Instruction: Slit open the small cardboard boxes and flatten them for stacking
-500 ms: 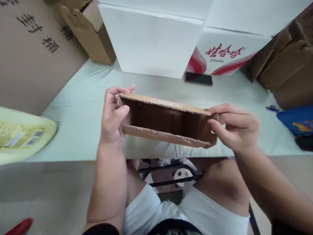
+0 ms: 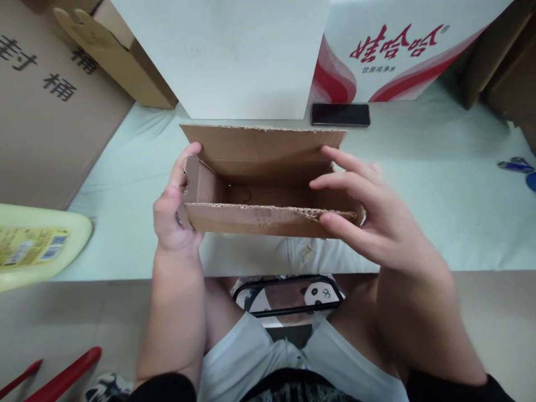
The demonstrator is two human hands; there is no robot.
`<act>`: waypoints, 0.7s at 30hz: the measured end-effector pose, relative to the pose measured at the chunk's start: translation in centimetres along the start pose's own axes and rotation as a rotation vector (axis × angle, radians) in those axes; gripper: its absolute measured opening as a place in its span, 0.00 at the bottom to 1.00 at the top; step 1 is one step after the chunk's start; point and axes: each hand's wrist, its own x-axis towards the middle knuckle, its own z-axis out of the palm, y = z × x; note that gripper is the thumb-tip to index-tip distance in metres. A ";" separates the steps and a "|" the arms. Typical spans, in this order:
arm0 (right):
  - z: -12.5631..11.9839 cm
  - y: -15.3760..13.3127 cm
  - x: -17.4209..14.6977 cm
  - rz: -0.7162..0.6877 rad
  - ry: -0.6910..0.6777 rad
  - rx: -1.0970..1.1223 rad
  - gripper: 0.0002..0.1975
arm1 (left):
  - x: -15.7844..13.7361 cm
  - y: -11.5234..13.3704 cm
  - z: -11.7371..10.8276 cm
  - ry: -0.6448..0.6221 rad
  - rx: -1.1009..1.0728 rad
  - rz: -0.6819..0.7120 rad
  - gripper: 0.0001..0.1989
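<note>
An open cardboard box [image 2: 259, 219] is between my hands, held near the table's front edge. Its long back flap stands up and leans away, while the front flap is folded outward with a frayed right corner. My left hand [image 2: 176, 209] grips the left end, fingers wrapped around the short end flap. At the right end, my right hand [image 2: 372, 206] has its fingers spread over the opening. Its thumb lies at the front flap's torn corner, and the forefinger reaches the back flap. The inside of the box is in shadow; I see nothing lying in it.
A black phone [image 2: 340, 115] lies in front of a white and red carton [image 2: 389, 61]. A large white box [image 2: 247, 61] stands at the back. Tall cardboard [image 2: 37, 134] and a yellow-green bottle [image 2: 42, 245] are on the left, blue scissors [image 2: 516, 164] on the right.
The back flap has swung up and away from the opening. My right hand has let go of the right corner and spread its fingers. The box has levelled out and the view has shifted.
</note>
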 end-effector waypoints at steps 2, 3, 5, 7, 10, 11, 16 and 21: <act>-0.1 -0.3 0.0 0.036 0.028 0.025 0.15 | 0.1 -0.1 0.2 0.011 -0.015 0.008 0.28; -0.1 -0.4 0.1 0.058 0.063 0.051 0.18 | 0.1 -0.1 0.2 0.009 -0.023 0.010 0.28; -0.3 -0.2 0.1 0.096 0.121 0.083 0.19 | 0.2 -0.2 0.3 -0.001 -0.030 0.014 0.27; -0.4 0.3 0.1 0.117 0.123 0.087 0.12 | 0.2 -0.2 0.2 -0.004 -0.029 0.017 0.27; -0.5 1.1 0.1 0.122 0.116 0.122 0.11 | 0.3 -0.3 0.3 0.003 -0.042 0.009 0.27; -0.5 1.4 0.1 0.121 0.126 0.145 0.11 | 0.3 -0.4 0.3 0.007 -0.047 0.001 0.27; -0.4 2.7 0.2 0.117 0.166 0.150 0.13 | 0.2 -0.4 0.5 0.053 -0.055 -0.025 0.27; -1.2 3.1 0.1 0.018 0.003 0.177 0.30 | 0.4 -0.8 -0.5 0.023 -0.028 -0.044 0.29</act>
